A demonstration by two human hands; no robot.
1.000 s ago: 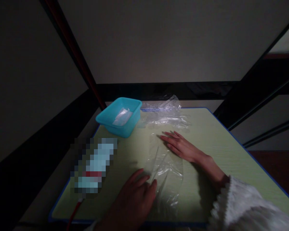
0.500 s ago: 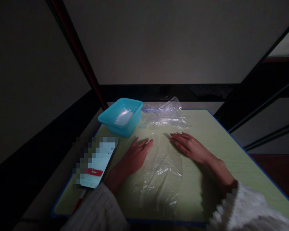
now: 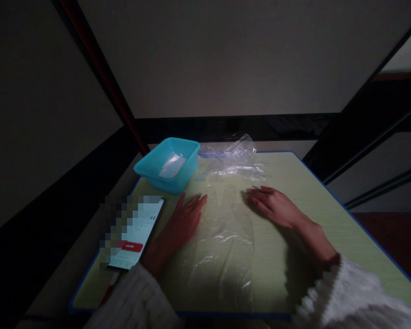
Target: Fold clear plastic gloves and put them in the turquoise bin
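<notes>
A clear disposable plastic glove [image 3: 222, 246] lies on the table between my hands, its wrist end towards me and its finger parts pointing away. My left hand [image 3: 183, 224] rests at the glove's left side, fingers stretched out and fingertips beside or on its edge. To the right of the glove finger parts, my right hand [image 3: 277, 208] is held low over the tabletop, fingers extended and nothing in them. Beyond the glove is a crumpled heap of clear plastic [image 3: 234, 160], perhaps more gloves.
A light-blue plastic basin [image 3: 171, 185] with a folded, shiny clear plastic piece in it stands at the back left. A phone [image 3: 137, 233] with a lit screen lies left of my left hand. The pale table [image 3: 287, 169] has a blue edge, and a wall rises behind it.
Both hands have drawn slightly apart, the left one moving left off the glove's finger area. The glove's finger parts now lie more spread and flatter. The camera view has shifted a little.
</notes>
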